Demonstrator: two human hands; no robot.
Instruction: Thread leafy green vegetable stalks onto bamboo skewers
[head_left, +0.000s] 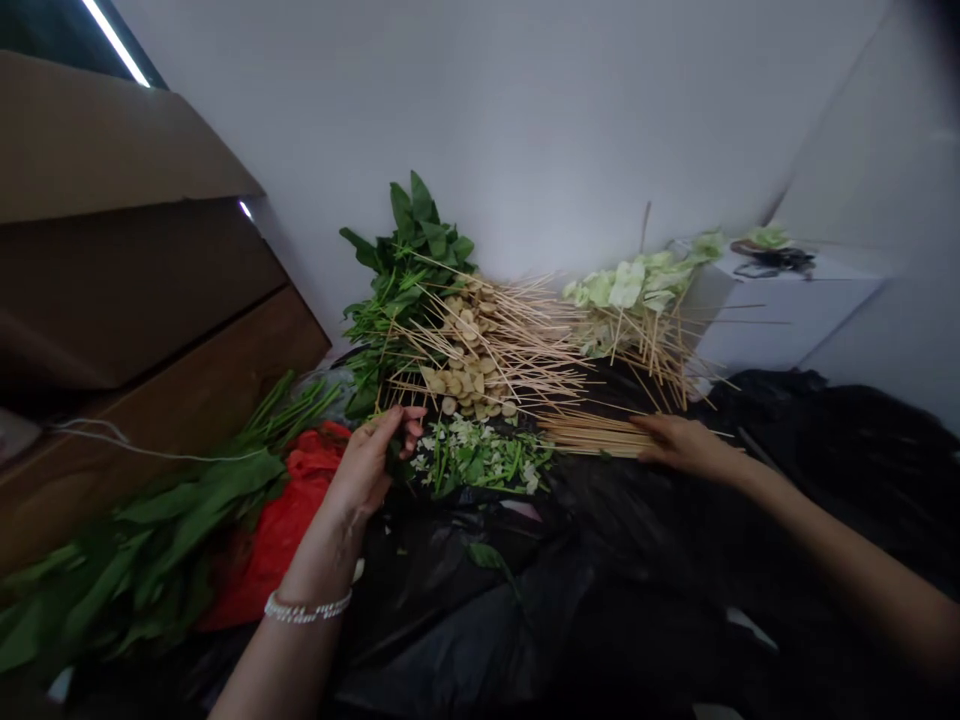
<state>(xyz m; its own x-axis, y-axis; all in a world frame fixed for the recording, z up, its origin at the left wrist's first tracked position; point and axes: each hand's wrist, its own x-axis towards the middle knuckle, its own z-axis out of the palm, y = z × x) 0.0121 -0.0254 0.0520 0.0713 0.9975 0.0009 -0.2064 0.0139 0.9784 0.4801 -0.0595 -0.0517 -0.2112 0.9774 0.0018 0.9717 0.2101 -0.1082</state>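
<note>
My left hand (379,450), with a beaded bracelet at the wrist, is at the left of the chopped greens (484,457). Its fingers are bent together; what they hold, if anything, is too small to tell. On the right, my right hand (679,443) has its fingers on the end of a bundle of bare wooden sticks (596,434). Behind lie many skewers with pale round slices (469,345) threaded on them. Leafy green stalks (405,265) are piled at their left, and skewers with pale green leaves (630,284) lie at the right.
Black plastic sheeting (585,590) covers the work surface. A red bag (300,490) and large leafy stems (172,520) lie at the left, beside a cardboard box (127,270). At the back right stands a white box (795,310) with a dark tangled item on top.
</note>
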